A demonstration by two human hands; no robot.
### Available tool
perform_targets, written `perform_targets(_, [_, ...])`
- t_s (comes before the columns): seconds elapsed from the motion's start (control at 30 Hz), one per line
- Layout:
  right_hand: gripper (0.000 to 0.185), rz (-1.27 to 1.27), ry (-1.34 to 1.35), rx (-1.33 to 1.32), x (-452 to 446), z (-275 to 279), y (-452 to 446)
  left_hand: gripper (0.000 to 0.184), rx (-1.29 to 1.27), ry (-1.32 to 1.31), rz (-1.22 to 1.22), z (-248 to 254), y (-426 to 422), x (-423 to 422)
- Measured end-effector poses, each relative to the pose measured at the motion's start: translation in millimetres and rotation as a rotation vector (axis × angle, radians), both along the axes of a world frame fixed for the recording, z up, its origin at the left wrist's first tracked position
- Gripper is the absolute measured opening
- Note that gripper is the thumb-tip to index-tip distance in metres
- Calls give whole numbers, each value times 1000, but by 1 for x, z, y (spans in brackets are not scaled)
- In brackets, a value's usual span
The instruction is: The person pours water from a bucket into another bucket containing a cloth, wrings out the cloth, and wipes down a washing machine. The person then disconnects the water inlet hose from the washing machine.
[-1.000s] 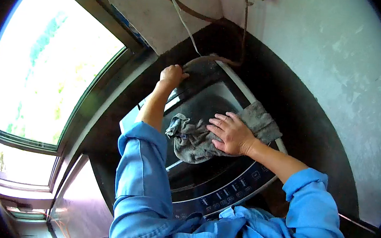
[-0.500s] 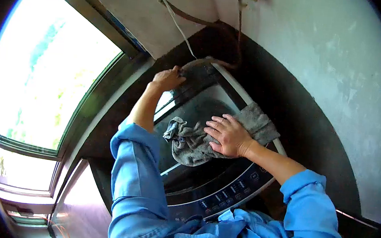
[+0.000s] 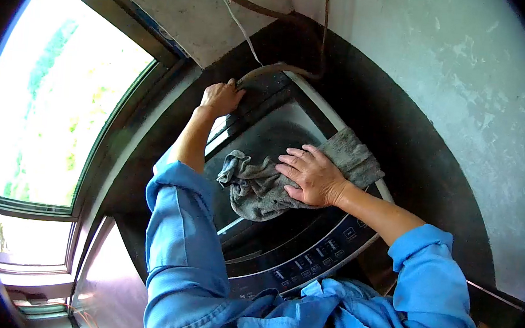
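Note:
A top-loading washing machine [image 3: 274, 254] with a dark see-through lid stands in front of me. Across the lid and over its right edge lies a rumpled grey cloth [image 3: 260, 194]. My right hand [image 3: 314, 175] presses down on the cloth, its fingers spread and nearly flat. At the machine's back left corner, my left hand [image 3: 221, 98] has its fingers curled over the edge, near a brown hose; the fingertips are partly hidden. Blue rolled-up sleeves cover both upper arms.
A brown hose [image 3: 291, 69] and a white cord [image 3: 236, 23] hang behind the machine. On the left is a bright window [image 3: 63, 105] with a dark frame. A pale wall [image 3: 443, 67] with a dark lower band rises at the right. Lower left, a whitish panel [image 3: 111, 288] stands beside the machine.
The whole view has shifted slightly, so the machine and arms appear a little higher and further left. Both hands keep nearly the same places on the machine and cloth.

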State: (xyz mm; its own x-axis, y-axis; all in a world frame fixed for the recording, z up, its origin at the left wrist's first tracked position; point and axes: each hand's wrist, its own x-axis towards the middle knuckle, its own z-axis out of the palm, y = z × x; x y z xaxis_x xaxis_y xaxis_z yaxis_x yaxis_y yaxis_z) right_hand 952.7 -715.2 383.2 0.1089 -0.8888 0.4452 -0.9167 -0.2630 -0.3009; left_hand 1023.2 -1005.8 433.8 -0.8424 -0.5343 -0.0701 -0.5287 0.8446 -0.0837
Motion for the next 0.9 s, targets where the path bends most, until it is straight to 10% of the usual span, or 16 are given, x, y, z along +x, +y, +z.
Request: perform_targets(0.9, [44, 64, 182, 100, -23, -5, -1, 27, 156, 193, 608, -47, 1, -63])
